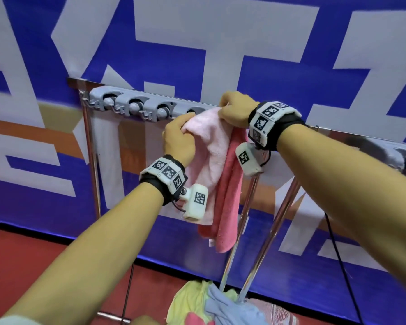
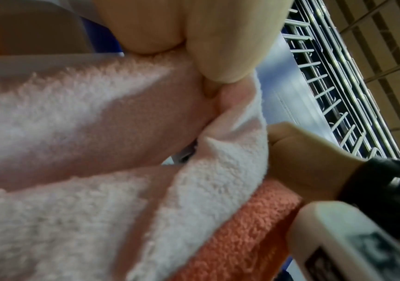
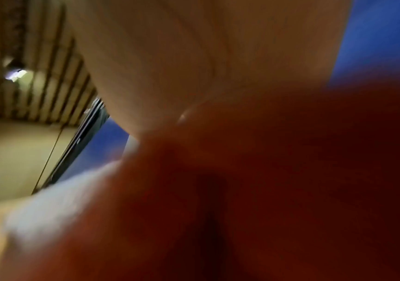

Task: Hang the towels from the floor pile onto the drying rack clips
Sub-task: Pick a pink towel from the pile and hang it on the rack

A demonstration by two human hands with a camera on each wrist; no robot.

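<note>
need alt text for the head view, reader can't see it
Both hands hold a pale pink towel up at a grey clip rail on a metal rack: the left hand grips its left edge, the right hand its top. A darker pink towel hangs beside it, and a towel pile lies on the red floor.

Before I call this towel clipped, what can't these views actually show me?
- Clip behind the pale pink towel: head view, hidden by the towel and both hands, left hand and right hand.
- Right wrist view: too blurred, filled by the coral towel.
- Floor pile: cut off by the bottom edge, head view.
</note>
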